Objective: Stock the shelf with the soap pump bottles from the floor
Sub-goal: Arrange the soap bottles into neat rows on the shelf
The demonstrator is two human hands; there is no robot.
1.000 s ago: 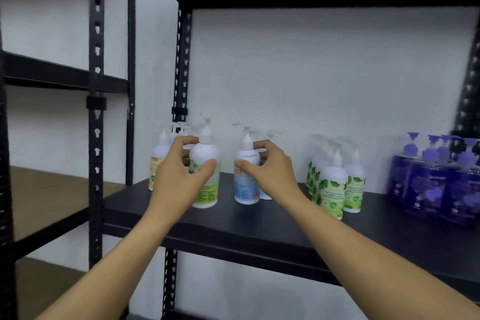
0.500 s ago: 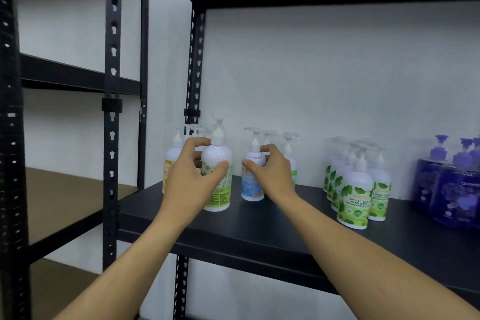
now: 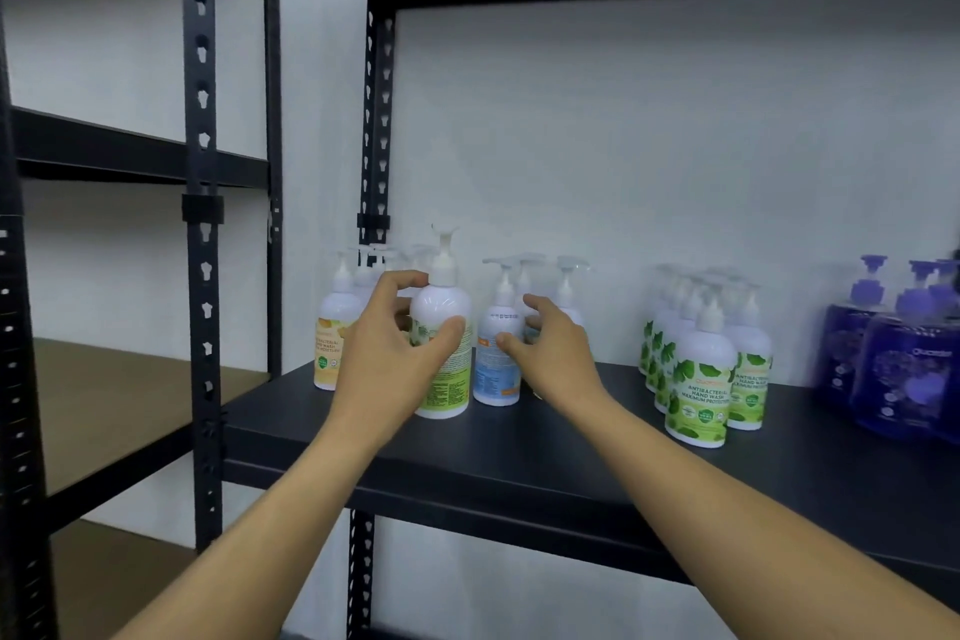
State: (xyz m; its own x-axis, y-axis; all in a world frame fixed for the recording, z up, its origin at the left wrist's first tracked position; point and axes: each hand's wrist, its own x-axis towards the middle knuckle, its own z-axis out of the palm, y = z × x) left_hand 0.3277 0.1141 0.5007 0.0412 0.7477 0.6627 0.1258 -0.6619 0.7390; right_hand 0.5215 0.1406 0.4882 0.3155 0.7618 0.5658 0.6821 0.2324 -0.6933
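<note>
The left hand (image 3: 387, 353) grips the green bottle (image 3: 442, 348), standing upright on the shelf (image 3: 519, 437) near its front. The right hand (image 3: 550, 353) is loose, fingers (image 3: 511, 342) touching the blue bottle (image 3: 496, 359). Both stand close among other bottles; a careless nudge could probably topple neighbours like dominoes.

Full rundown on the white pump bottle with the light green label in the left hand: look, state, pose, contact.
The white pump bottle with the light green label looks like glossy plastic, with a rounded shoulder and a white pump head whose nozzle sits on top. It stands upright on the black shelf board, near the front, ahead of the other white bottles at the left end. The label's fine print is too small to read. The left hand grips it, thumb across the front and fingers curled round the left side near the neck. The right hand does not touch it.
</note>
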